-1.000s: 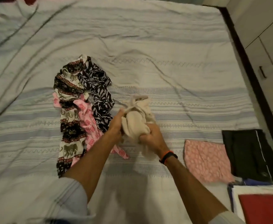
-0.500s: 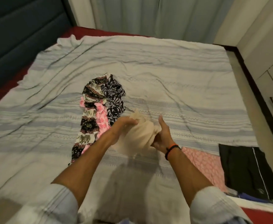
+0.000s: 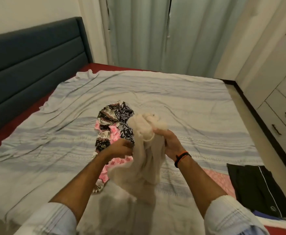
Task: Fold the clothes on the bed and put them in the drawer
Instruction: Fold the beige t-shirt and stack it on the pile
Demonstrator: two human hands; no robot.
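Head view: right hand gripping bunched top of cream cloth, held above the bed; left hand pinching its edge at 9 o'clock; cloth hanging with long axis 12-to-6; unfolded pile lying at 10 o'clock, nearer left hand.

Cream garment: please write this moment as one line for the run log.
phase: unfolding | right hand: grips cream garment | left hand: fingers at its edge, grip unclear | unfolded pile: on bed
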